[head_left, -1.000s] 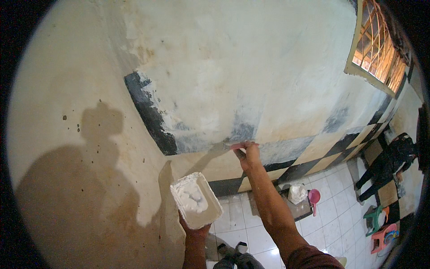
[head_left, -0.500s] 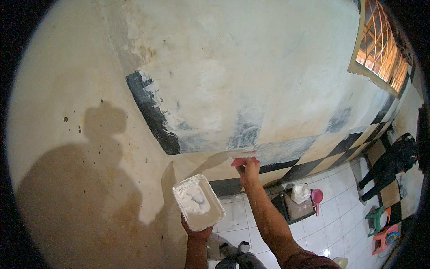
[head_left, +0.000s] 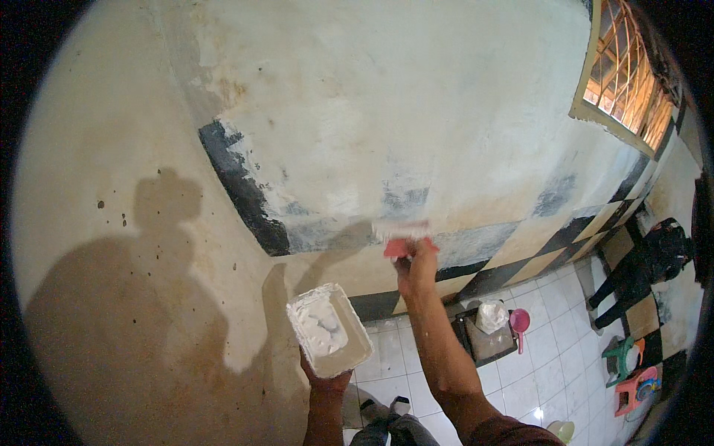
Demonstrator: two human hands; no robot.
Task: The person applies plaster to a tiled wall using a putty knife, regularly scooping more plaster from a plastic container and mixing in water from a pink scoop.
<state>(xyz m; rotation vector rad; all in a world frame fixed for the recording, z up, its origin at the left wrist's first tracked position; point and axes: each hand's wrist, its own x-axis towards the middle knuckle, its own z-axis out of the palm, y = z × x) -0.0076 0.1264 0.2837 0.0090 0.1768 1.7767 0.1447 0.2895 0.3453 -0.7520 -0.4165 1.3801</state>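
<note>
My left hand (head_left: pixel 321 372) holds a white rectangular tub (head_left: pixel 357 323) from beneath and its side, with thick white paint (head_left: pixel 323 338) inside. My right hand (head_left: pixel 416 267) grips a red-handled, wide brush (head_left: pixel 401 230) whose whitish bristles are against the wall (head_left: pixel 335 134) or very close to it. That wall has a chalky white coat over black and cream checks, which still show along its lower part and in a dark patch (head_left: pixel 238 186) at the left.
Plain wall (head_left: pixel 111 312) at left, window with grille (head_left: pixel 625 67) upper right, person in dark clothes (head_left: pixel 647 267) at right. On tiled floor (head_left: pixel 550 372): dark tray (head_left: pixel 491 346) with white bag (head_left: pixel 492 316), pink dipper (head_left: pixel 519 320), green stool (head_left: pixel 617 360), pink stool (head_left: pixel 632 394).
My right hand and brush first moved down the wall, then back up a little, with the bristles now showing broader. The tub stays in my left hand, nearly in place.
</note>
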